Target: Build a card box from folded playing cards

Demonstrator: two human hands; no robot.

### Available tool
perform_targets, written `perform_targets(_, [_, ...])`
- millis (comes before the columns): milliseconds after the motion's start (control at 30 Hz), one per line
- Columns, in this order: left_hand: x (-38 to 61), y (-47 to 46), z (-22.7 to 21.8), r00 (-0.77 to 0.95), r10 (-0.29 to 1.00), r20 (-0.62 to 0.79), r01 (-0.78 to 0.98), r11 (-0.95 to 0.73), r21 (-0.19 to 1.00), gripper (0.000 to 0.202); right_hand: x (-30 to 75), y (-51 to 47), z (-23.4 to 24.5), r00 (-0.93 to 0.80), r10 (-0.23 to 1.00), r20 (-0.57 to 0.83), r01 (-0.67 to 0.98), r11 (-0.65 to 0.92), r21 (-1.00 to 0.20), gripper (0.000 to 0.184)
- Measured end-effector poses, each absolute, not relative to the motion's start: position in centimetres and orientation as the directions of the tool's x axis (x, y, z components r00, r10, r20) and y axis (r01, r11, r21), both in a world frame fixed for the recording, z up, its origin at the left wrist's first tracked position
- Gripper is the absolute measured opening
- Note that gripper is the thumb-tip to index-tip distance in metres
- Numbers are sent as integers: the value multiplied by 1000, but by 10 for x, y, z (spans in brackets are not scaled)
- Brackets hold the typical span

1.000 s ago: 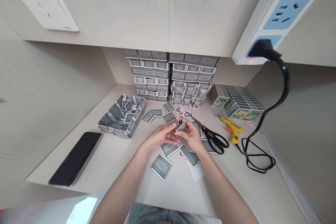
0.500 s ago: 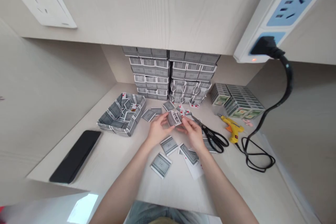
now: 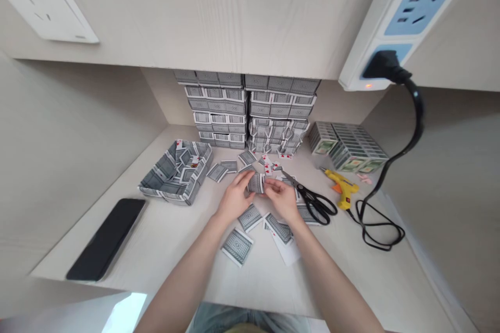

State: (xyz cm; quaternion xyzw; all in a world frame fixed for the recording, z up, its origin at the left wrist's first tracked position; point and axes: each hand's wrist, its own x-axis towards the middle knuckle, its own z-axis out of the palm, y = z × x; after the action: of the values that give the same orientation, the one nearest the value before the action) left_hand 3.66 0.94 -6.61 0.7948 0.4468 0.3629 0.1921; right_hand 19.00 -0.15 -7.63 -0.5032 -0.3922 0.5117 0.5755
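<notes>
1. Partly covered by fingers, a folded card piece (image 3: 256,183) sits between both hands above the middle of the tabletop (image 3: 172,250); whether it touches anything below is hard to tell.
2. The left hand (image 3: 235,196) is clamped on its left side, and the right hand (image 3: 282,196) pinches its right edge, most fingertips hidden.
3. The overhanging panel (image 3: 195,21) cuts off the tops of two columns of card-built blocks (image 3: 221,124), and the frame crops the wall socket (image 3: 50,5) and power strip (image 3: 353,74).
4. Toward the front edge, pale tabletop stretches between the phone (image 3: 106,239) and the left forearm; on the right, scissors (image 3: 316,204), a yellow glue gun (image 3: 342,187) and its looped cord (image 3: 380,245) crowd the right hand's side.
5. Loose patterned cards (image 3: 238,246) lie around and between the wrists.
6. At left, a card-built basket (image 3: 200,181) contains folded pieces, one showing a picture face; those deeper down blur together.
</notes>
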Motion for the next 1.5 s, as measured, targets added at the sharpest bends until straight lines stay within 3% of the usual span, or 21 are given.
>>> perform_targets(567, [42, 7, -68, 321, 861, 396, 499, -509, 701, 54, 192, -3, -71, 148, 983, -108, -245, -70, -967, 24])
perform_targets(1067, [50, 1, -67, 335, 853, 400, 490, -520, 699, 51, 189, -7, -74, 323, 920, 222, 165, 176, -970, 19])
perform_targets(1333, [48, 2, -69, 170, 906, 388, 478, -420, 771, 50, 182, -13, -64, 130, 984, 122, -71, 132, -989, 23])
perform_targets(1500, [49, 3, -66, 173, 886, 431, 414, -462, 784, 51, 185, -10, -66, 51, 998, -32, -320, -14, -947, 22])
